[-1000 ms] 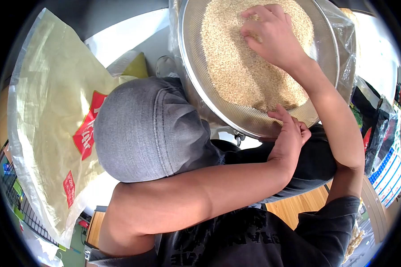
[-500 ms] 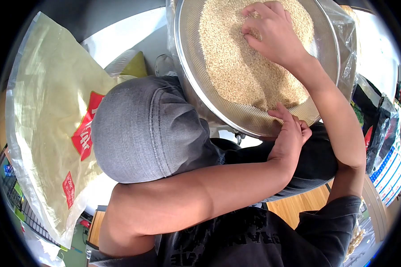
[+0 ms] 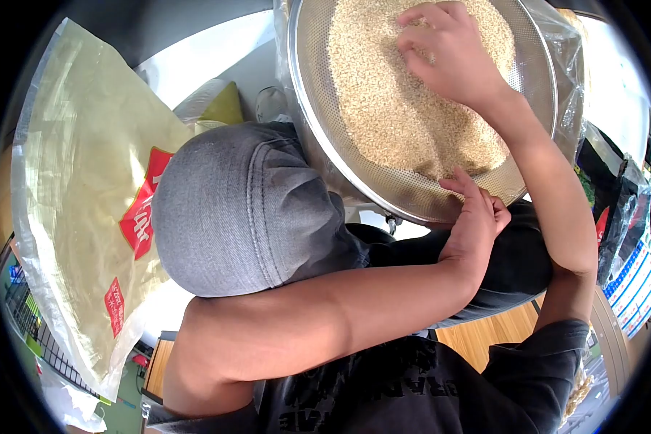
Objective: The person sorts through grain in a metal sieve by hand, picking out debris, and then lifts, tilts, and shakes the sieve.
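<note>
A round perforated metal sieve [image 3: 405, 192] with a shiny rim holds a broad heap of tan grains [image 3: 383, 94] that look like brown rice. Over the upper part of the heap is my right hand [image 3: 448, 54], its fingers bent and apart, with a gap between thumb and forefinger. Nothing shows in its grasp. My left hand [image 3: 474, 217] is at the sieve's near rim, closed round the edge, with one finger stretched over the mesh toward the grains. Part of its grip is hidden behind the hand.
A large clear plastic bag [image 3: 87, 166] with red labels stands at the left. My grey-clad knee [image 3: 210, 210] sits between it and the sieve. Clear plastic sheeting [image 3: 568, 65] lies beyond the sieve's right rim. Packages [image 3: 633, 282] stand at the far right.
The view has shifted slightly, so everything sits a little farther right. My right hand's fingers have spread slightly over the grains. The left hand stays at the rim.
</note>
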`<action>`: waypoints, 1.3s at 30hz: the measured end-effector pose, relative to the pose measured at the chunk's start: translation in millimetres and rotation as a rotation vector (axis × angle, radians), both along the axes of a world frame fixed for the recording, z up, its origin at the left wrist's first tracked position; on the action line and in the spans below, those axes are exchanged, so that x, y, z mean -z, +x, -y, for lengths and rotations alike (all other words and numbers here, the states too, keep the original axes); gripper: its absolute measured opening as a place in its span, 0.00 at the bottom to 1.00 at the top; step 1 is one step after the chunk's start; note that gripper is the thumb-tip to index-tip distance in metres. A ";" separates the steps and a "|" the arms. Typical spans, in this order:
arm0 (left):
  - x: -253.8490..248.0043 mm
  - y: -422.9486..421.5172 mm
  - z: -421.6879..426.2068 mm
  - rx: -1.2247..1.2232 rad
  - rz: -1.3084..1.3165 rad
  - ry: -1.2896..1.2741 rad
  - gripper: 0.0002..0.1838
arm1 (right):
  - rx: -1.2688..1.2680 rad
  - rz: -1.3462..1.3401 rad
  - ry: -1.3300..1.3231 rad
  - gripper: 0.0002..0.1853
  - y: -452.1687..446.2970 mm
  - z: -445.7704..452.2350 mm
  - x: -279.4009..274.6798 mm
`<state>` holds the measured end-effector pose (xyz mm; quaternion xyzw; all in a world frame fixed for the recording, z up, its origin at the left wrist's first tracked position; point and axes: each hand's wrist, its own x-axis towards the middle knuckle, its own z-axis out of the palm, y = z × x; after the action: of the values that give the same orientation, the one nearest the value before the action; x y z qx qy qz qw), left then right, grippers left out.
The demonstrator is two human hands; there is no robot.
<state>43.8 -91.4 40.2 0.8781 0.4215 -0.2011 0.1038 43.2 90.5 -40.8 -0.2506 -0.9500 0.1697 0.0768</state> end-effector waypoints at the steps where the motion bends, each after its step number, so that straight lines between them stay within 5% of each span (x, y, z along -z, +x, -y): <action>1: 0.4 0.1 0.3 -0.004 -0.005 0.005 0.25 | -0.002 0.000 -0.001 0.05 0.9 -1.2 -0.6; 39: -2.1 -2.7 -3.1 0.028 -0.008 -0.029 0.27 | -0.064 0.096 0.045 0.04 3.1 -0.8 4.8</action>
<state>41.1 -88.3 42.3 0.8816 0.4064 -0.2122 0.1121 46.3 91.2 -45.6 -0.2260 -0.9638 0.1382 0.0311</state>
